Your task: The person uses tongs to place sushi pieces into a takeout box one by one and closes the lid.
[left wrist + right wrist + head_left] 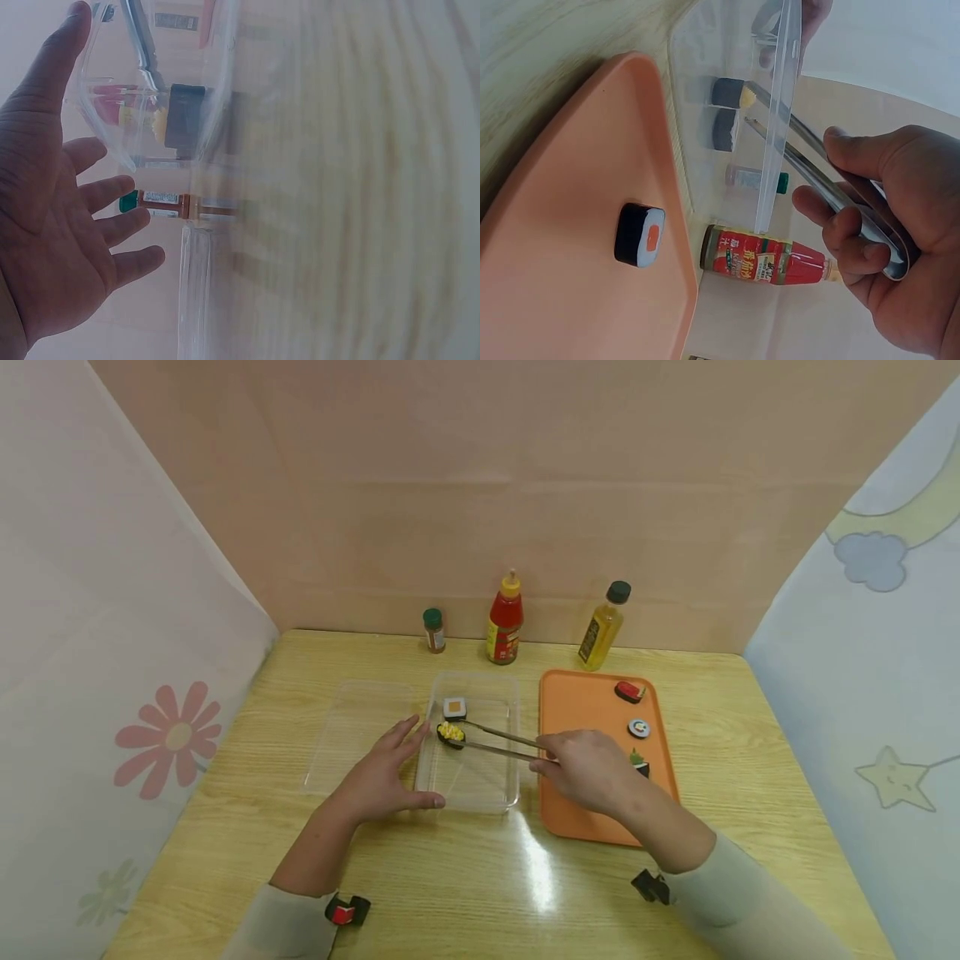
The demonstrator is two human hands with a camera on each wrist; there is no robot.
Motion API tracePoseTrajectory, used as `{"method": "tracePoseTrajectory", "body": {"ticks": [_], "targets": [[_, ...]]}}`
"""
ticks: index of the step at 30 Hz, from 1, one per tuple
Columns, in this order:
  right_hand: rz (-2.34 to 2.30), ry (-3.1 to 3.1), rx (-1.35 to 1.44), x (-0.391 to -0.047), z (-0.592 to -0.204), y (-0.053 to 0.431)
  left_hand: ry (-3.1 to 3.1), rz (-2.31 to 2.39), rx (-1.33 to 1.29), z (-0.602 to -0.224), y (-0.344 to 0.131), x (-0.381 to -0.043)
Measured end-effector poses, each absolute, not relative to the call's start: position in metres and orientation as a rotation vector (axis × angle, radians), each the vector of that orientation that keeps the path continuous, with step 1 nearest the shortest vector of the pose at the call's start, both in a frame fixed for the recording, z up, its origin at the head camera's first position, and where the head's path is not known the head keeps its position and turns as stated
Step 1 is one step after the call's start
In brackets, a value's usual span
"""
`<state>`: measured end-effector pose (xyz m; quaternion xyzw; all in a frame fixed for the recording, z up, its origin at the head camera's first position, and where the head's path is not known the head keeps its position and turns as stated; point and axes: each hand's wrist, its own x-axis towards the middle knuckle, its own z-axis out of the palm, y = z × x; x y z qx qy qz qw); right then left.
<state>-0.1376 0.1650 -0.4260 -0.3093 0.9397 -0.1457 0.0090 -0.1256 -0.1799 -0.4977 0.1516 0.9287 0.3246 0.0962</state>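
Head view: near centre, tongs point(498, 751) are gripped by the right hand point(588, 770), apparently for reaching yellow-topped sushi point(451, 732) inside the clear container point(483, 787); the left hand point(385, 782) is spread wide alongside, seemingly for steadying.

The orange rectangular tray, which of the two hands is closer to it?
Right. The right hand is above the orange rectangular tray, while the left hand is farther off, by the left side of the clear rectangular plastic box.

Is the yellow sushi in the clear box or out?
In: the head and right wrist views show the yellow sushi within the clear box, beside a white piece, tongs reaching in.
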Motion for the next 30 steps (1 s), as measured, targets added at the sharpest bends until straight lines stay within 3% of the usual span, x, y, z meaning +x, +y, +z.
{"method": "tracePoseTrajectory", "body": {"ticks": [30], "targets": [[-0.595, 3.142, -1.015, -0.108, -0.429, 0.223, 2.76, 0.92, 0.438, -0.496, -0.179, -0.127]]}}
